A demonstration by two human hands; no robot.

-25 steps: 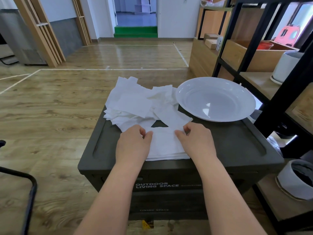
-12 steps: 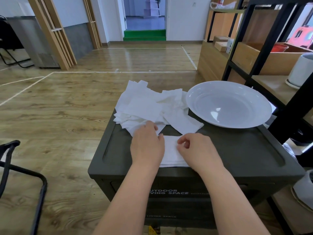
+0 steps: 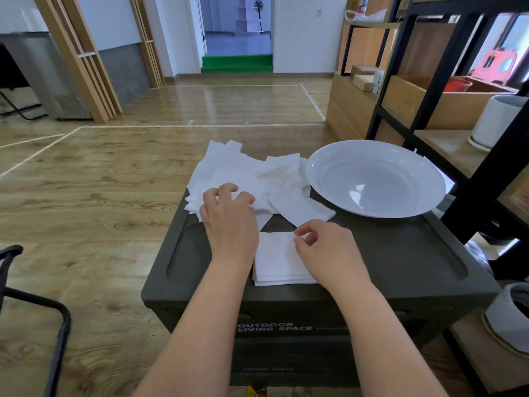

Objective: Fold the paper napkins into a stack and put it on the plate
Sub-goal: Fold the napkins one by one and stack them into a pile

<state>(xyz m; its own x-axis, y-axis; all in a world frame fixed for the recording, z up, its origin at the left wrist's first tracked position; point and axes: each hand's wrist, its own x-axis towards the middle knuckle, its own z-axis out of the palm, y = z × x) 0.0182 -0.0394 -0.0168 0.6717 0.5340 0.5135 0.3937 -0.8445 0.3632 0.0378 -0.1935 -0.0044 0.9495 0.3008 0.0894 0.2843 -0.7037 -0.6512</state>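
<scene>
While left hand [image 3: 229, 216] pinches loose napkins [image 3: 229, 173], right hand [image 3: 326, 247] rests loosely curled on folded stack [image 3: 277, 262]. Plate [image 3: 423, 202] empty.

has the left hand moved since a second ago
Yes. The left hand has left the folded stack and gone forward onto the loose napkin pile.

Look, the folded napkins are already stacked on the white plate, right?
Not quite. The head view shows the white plate holds nothing; the folded napkins are stacked on the dark box, near the front edge, under the right hand.
</scene>
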